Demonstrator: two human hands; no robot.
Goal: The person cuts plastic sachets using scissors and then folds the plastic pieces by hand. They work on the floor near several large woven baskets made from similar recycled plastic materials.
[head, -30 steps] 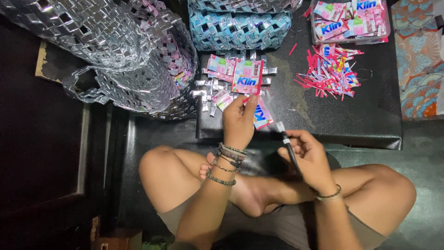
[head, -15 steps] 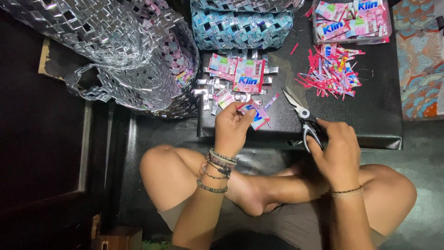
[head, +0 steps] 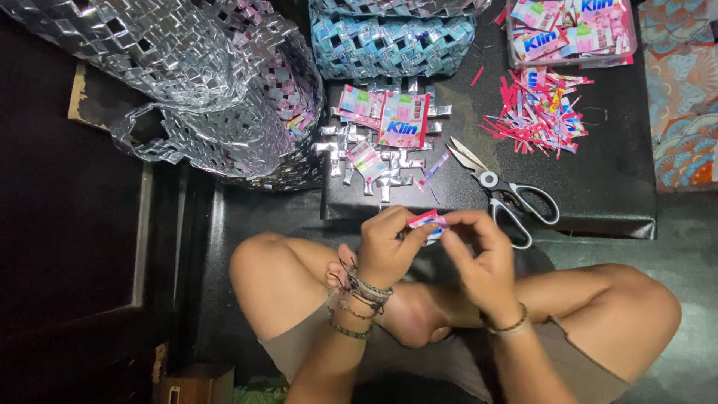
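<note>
My left hand (head: 387,247) and my right hand (head: 479,254) meet above my crossed legs, both pinching one small pink and white sachet strip (head: 426,220) between their fingertips. Black-handled scissors (head: 502,191) lie open on the black board (head: 598,202), just beyond my right hand and apart from it. Folded silver and pink strips (head: 374,161) and flat pink sachets (head: 402,120) lie on the board ahead of my left hand.
A woven silver bag (head: 187,82) fills the upper left, a woven blue one (head: 393,45) stands behind the board. A heap of pink trimmings (head: 538,112) and a clear tray of sachets (head: 572,30) lie at the back right. Patterned cloth (head: 684,97) lies far right.
My right hand has laid the scissors on the board and come back to my lap. My left hand has drawn back from the board with a strip, and both hands now hold it.
</note>
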